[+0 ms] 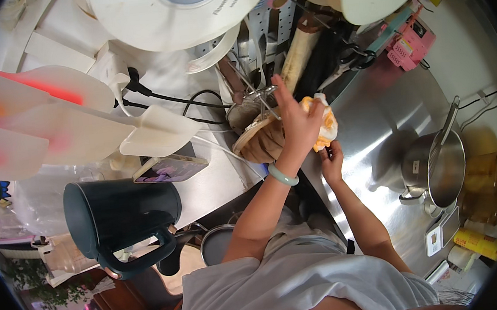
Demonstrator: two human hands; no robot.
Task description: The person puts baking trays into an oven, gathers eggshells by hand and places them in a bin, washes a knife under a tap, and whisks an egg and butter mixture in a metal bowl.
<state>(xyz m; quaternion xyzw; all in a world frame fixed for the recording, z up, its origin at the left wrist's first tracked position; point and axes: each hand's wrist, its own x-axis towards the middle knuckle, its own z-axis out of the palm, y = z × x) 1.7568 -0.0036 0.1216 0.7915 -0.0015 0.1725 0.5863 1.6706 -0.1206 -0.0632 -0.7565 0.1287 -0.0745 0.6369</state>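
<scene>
Two bare hands come together around a bunched orange-and-white cloth point(329, 124), which lies at the left edge of the steel counter point(371, 125) in this view. The left hand point(301, 125), with a pale green bangle point(283, 174) at its wrist, is the upper of the pair: its thumb lies along the cloth's left side, while the index finger points up and away, close to a thin wire-like metal tool point(257, 94); whether that finger touches the metal cannot be told, nor whether the palm has closed on any fabric. The right hand point(333, 160) is below, fingers bent upward so that their tips meet the cloth's lower end; whether they pinch it or merely rest there is hidden. The relation that matters most is this: the cloth's longer extent runs roughly up and down the view, so the left thumb meets its flank and the right fingertips its bottom, both about equally near. A brown ribbed container point(267, 146) with a pale rim sits just left of the left hand, partly behind its wrist. Scissors point(354, 60) hang beyond the cloth, up and to the right, and a steel saucepan point(447, 179) stands well apart on the right.
</scene>
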